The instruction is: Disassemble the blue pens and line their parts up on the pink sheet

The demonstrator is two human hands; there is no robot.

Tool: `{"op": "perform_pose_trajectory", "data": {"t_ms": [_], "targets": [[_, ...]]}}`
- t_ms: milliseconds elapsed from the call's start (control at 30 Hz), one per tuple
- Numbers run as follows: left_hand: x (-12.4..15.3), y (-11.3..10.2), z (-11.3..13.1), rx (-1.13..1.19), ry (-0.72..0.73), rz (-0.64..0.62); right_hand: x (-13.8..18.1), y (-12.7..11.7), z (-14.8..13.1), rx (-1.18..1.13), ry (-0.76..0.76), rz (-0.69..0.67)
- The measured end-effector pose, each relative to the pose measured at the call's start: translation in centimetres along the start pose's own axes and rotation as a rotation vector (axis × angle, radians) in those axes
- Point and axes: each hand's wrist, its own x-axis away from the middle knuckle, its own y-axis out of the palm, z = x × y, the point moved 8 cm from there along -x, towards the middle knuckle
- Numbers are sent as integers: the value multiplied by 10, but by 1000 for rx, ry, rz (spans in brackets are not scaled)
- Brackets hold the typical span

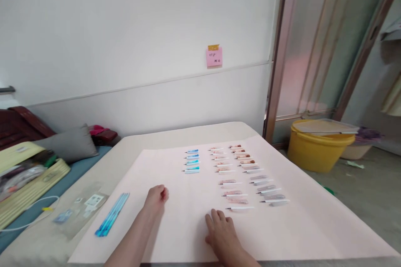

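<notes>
Left hand (156, 196): here it is over the bare part of the sheet, fingers curled in, thumb against the forefinger; nothing shows in the grip, and whether something small hides inside, I cannot tell.
Right hand (224, 231): palm down, fingers bent and a little spread, nothing in it, just short of the nearest pink pen; it looks set there to steady the sheet or tidy that end.
Sheet (175, 221): pale pink, spread flat beneath everything, probably so that small parts show up well.
Columns: all the laid-out pens lie ahead of the hands, centre to right, sorted by colour, it seems, with gaps that keep each piece easy to count and lift.
Blue bundle (112, 215): off on the left, several sticks side by side, apart from the columns, perhaps to stay a separate batch.
Blue pens (192, 162): four, bright, shading from deep blue to turquoise.
Pink pens (228, 182): the middle column, faint and patterned, white sticks with dark tips alongside.
Brown pens (242, 157): far right, warm and darker-ended.
Grey pens (266, 188): nearer, smoky, dark tips pointing left like the others.
</notes>
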Motion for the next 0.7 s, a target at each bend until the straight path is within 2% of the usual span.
{"op": "perform_pose_trajectory", "data": {"t_ms": [133,267,467,700], "targets": [[27,-6,-6,131,-64,-8,3,-6,-3,21,-30,33],[43,-7,-4,235,-84,-30,5,-10,-3,34,-43,33],[48,-9,-6,366,-83,-41,7,-12,-3,73,-55,10],[53,-7,6,442,-16,-34,7,-5,-1,115,-57,-13]]}}
